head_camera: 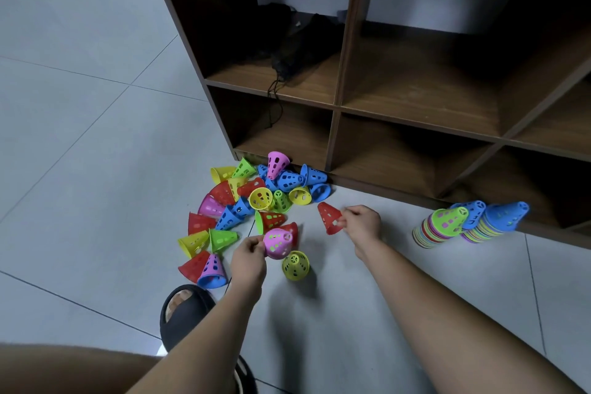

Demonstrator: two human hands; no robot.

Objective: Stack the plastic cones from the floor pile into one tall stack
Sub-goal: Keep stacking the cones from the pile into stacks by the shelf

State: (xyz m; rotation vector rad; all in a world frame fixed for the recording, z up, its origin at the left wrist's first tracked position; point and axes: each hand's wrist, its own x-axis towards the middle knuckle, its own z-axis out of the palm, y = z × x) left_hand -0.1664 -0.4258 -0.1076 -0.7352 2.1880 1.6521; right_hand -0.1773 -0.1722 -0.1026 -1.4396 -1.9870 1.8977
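Left hand (248,261) pinches pink cone (277,243)

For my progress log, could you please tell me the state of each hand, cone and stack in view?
Left hand: grips the pink cone.
Right hand: pinches the red cone.
Loose pile: unstacked, mostly tipped over on the floor.
Yellow cone: upright, apart from the pile.
Stacks: several, standing beside the shelf.

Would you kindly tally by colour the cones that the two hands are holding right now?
Pink cone: 1, in the left hand; green shows through its holes, perhaps a nested cone.
Red cone: 1, in the right hand.
Total: 2 plainly visible.
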